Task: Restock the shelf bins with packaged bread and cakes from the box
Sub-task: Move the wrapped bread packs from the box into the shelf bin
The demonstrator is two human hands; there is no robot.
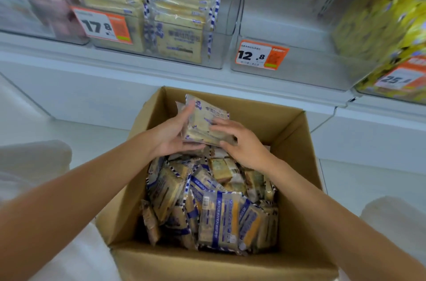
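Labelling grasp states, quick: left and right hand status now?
Left hand: holding the bread packs, lifted over the box.
Right hand: holding the same bread packs.

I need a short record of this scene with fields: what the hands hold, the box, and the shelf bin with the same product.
held: small stack of clear-wrapped bread packets, gripped by left hand and right hand
position: above the box's far end
box: open brown cardboard box, holding many loose packets
bin: clear plastic shelf bin tagged 17.8, holding matching packets
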